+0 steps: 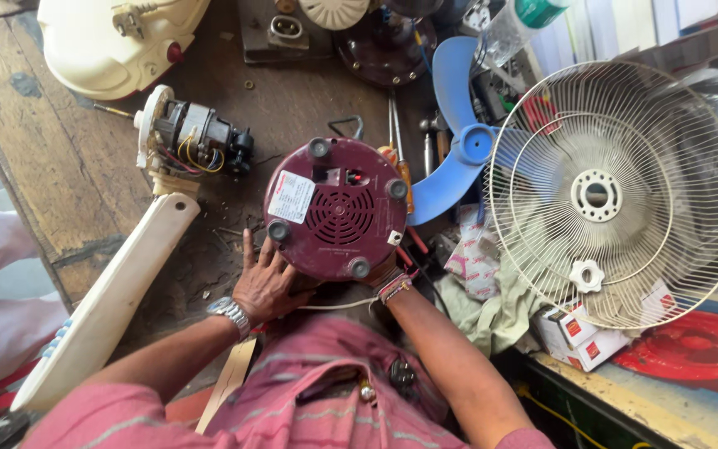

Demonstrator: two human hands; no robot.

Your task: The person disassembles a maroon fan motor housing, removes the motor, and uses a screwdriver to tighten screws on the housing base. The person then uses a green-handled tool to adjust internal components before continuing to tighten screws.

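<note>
The big round wire fan guard (617,195), cream and full of thin spokes, lies well to the right of the round dark-red plastic base (336,208), which is the thing both hands are on. There is one guard. The long cream plastic fan stand (114,295) lies to the left of the red base, slanting down and away from it. A blue plastic fan blade (456,141) sits between the red base and the guard.

The red base lies upside down in the middle of the wooden bench (51,158), its flat bottom facing up, with four grey rubber feet (one near each side). It is round, so it has no long way. It sits just above the fingers.

The left hand (266,285) rests flat with fingers spread, touching the base's lower left edge. The right hand (382,274) is mostly hidden under the lower right edge, so I cannot tell how its fingers sit. Both are about equally close. One small black motor (197,137) lies up and left of the base.
</note>
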